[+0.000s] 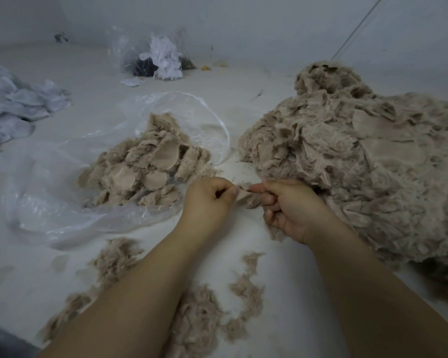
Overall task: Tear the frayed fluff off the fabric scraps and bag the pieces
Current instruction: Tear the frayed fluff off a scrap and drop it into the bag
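Observation:
A small beige fabric scrap [245, 196] with a frayed edge is stretched between my two hands at the centre. My left hand [207, 200] pinches its left side between thumb and forefinger. My right hand [290, 210] pinches its right side, fingers curled. A clear plastic bag [62, 202] lies open on the left with a heap of beige pieces [145, 166] on it. A big mound of frayed beige scraps [360, 164] rises on the right, touching my right hand. Loose torn fluff [199, 313] is scattered near my forearms.
A pile of white-grey fabric [16, 107] lies at the far left. At the back stands another clear bag [155, 55] with white and dark scraps. The white wall and a thin cord [357, 27] close the far side.

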### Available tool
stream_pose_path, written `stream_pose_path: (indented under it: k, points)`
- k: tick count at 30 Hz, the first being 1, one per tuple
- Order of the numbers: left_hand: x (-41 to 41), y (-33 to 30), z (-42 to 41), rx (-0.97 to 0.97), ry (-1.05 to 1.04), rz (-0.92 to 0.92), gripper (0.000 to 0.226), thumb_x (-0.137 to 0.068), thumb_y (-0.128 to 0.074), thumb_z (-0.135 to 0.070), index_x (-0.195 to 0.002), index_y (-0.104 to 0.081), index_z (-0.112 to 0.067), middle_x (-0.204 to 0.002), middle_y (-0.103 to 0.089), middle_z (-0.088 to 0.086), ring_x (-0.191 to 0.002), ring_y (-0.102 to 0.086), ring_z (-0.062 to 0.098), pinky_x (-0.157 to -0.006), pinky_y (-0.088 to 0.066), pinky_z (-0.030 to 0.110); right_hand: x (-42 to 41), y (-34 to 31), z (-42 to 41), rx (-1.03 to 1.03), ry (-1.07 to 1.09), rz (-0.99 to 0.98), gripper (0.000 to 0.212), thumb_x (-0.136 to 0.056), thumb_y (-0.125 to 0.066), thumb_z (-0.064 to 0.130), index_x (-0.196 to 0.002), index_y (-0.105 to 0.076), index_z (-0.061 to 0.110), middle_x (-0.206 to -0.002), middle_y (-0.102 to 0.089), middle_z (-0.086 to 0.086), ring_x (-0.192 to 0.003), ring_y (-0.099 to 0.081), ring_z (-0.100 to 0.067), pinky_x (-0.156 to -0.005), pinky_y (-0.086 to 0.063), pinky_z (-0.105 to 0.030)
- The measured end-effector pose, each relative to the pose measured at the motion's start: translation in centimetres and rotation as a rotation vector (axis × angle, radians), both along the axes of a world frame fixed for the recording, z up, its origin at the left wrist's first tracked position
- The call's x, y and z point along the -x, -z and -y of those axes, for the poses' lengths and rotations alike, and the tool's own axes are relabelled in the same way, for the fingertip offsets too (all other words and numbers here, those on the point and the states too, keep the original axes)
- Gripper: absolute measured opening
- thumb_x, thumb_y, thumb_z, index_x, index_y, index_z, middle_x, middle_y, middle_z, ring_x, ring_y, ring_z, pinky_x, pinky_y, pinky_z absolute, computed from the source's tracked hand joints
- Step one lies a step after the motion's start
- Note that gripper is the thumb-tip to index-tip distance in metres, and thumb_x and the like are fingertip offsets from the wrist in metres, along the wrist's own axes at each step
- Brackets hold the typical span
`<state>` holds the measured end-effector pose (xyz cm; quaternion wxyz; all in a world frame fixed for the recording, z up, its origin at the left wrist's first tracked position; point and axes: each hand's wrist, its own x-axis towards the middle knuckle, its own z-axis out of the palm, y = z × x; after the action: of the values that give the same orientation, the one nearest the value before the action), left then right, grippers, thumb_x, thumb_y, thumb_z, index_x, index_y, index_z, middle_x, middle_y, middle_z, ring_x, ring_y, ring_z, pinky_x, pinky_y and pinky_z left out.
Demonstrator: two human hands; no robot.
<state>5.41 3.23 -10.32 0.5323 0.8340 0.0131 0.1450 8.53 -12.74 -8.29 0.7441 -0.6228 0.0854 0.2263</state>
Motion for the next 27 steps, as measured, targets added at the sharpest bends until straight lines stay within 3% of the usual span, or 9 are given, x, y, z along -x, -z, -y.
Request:
stream_pose_path:
  k: [6, 10, 13, 16, 19, 22, 24, 27]
  points:
    - [0.65, -0.25, 0.04, 0.159, -0.016, 0.069, 0.028, -0.093, -0.063, -0.007, -0.065, -0.062, -0.007, -0.054, -0.051, -0.007, -0.051, -0.047, 0.013, -0.055, -0.041, 0.031, 0.17, -0.27, -0.32, 0.050, 0.018, 0.025, 0.024, -0.102, -0.048, 0.017, -0.092, -0.065, 0.004, -0.046, -0.044, 0.003, -0.036, -0.032, -0.005, -0.037, -0.037, -0.018]
    - [0.76, -0.53, 0.14, 0.559, 0.088, 0.001, 0.026, -0.087, -0.059, -0.007, -0.061, -0.061, -0.011, -0.052, -0.049, 0.008, -0.042, -0.043, 0.019, -0.042, -0.036, 0.023, 0.34, -0.41, -0.33, 0.094, 0.002, 0.041, 0.018, -0.101, -0.050, 0.014, -0.094, -0.064, 0.005, -0.047, -0.046, 0.003, -0.035, -0.034, -0.006, -0.039, -0.040, -0.018]
    - [0.86, -0.83, 0.11, 0.713, 0.108, 0.036, 0.021, -0.079, -0.059, -0.016, -0.066, -0.063, 0.000, -0.060, -0.049, 0.014, -0.046, -0.043, 0.022, -0.042, -0.035, 0.025, 0.34, -0.49, -0.31, 0.114, -0.004, 0.045, 0.017, -0.100, -0.051, 0.014, -0.097, -0.063, 0.003, -0.047, -0.045, 0.003, -0.035, -0.034, -0.006, -0.040, -0.040, -0.017]
    - [0.88, -0.87, -0.05, 0.781, 0.137, 0.069, 0.024, -0.079, -0.053, -0.011, -0.058, -0.064, -0.005, -0.060, -0.056, 0.012, -0.051, -0.046, 0.023, -0.044, -0.038, 0.028, 0.18, -0.26, -0.41, 0.133, 0.002, 0.048, 0.020, -0.098, -0.056, 0.013, -0.107, -0.064, -0.003, -0.047, -0.045, 0.002, -0.034, -0.034, -0.005, -0.039, -0.040, -0.017]
    - [0.79, -0.69, -0.06, 0.713, 0.131, -0.047, 0.024, -0.078, -0.050, -0.004, -0.057, -0.062, -0.005, -0.063, -0.065, 0.014, -0.057, -0.057, 0.027, -0.048, -0.049, 0.033, 0.08, -0.03, -0.26, 0.116, -0.034, 0.079, 0.032, -0.095, -0.063, 0.020, -0.112, -0.063, -0.008, -0.049, -0.044, 0.004, -0.038, -0.037, -0.004, -0.040, -0.040, -0.017]
    - [0.74, -0.84, 0.16, 0.690, 0.197, -0.169, 0.009, -0.079, -0.054, -0.002, -0.076, -0.057, 0.005, -0.074, -0.062, 0.029, -0.058, -0.061, 0.032, -0.052, -0.054, 0.037, 0.38, -0.13, 0.05, 0.094, -0.167, 0.131, 0.019, -0.088, -0.069, 0.027, -0.089, -0.073, 0.008, -0.053, -0.051, 0.005, -0.043, -0.046, -0.003, -0.042, -0.036, -0.015]
    - [0.61, -0.91, 0.23, 0.710, 0.206, -0.203, 0.015, -0.089, -0.054, 0.000, -0.075, -0.056, 0.003, -0.072, -0.061, 0.028, -0.050, -0.059, 0.030, -0.046, -0.052, 0.033, 0.52, -0.14, 0.06, 0.145, -0.205, 0.160, 0.011, -0.083, -0.073, 0.023, -0.078, -0.073, 0.014, -0.060, -0.063, 0.002, -0.046, -0.046, -0.004, -0.043, -0.035, -0.016]
    - [0.57, -0.93, 0.27, 0.756, 0.217, -0.195, 0.026, -0.095, -0.057, -0.022, -0.081, -0.056, 0.000, -0.064, -0.062, 0.022, -0.043, -0.056, 0.026, -0.039, -0.046, 0.027, 0.39, -0.15, -0.05, 0.141, -0.155, 0.130, 0.016, -0.084, -0.073, 0.012, -0.070, -0.066, 0.014, -0.058, -0.064, 0.002, -0.043, -0.045, -0.003, -0.039, -0.036, -0.015]
